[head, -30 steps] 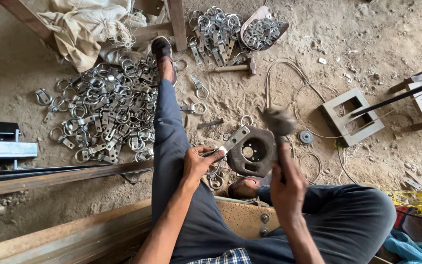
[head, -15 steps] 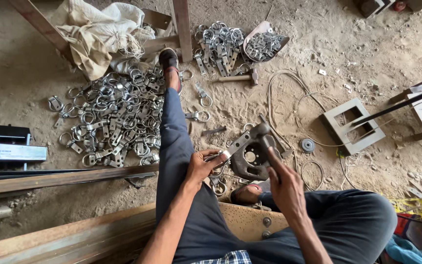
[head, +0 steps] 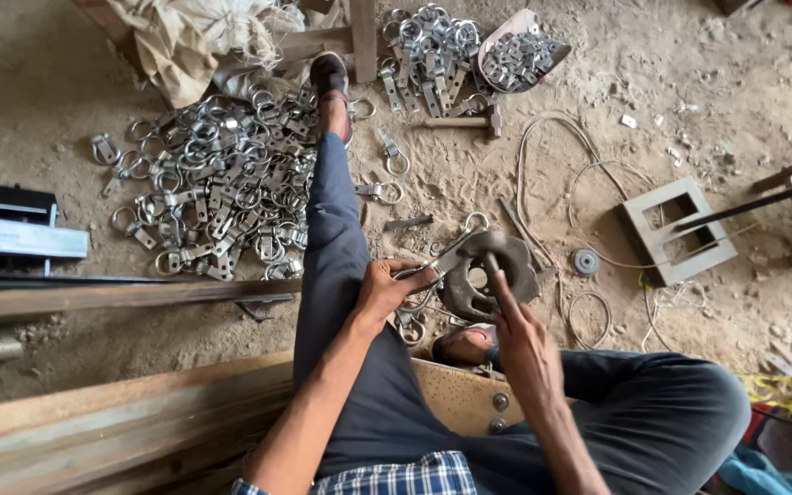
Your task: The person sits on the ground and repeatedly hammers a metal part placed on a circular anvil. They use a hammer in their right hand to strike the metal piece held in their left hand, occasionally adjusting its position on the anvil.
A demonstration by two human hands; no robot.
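We see left hand [head: 385, 291] pinching a metal strap [head: 446, 261] on the round iron block [head: 488, 277], right hand [head: 520, 344] gripping a hammer [head: 497, 266], ring pile [head: 222, 188] beside the leg.

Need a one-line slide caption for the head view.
Seated person's left hand steadies a metal strap on a round iron block; right hand holds a hammer.

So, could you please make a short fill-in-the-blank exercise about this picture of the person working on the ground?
1. The left hand holds a flat metal strip on a round iron ____.
2. The right hand grips the handle of a ____.
3. A big pile of metal rings and clips lies on the sandy ____.
4. A second hammer lies beyond the outstretched ____.

Missing words: block; hammer; ground; leg
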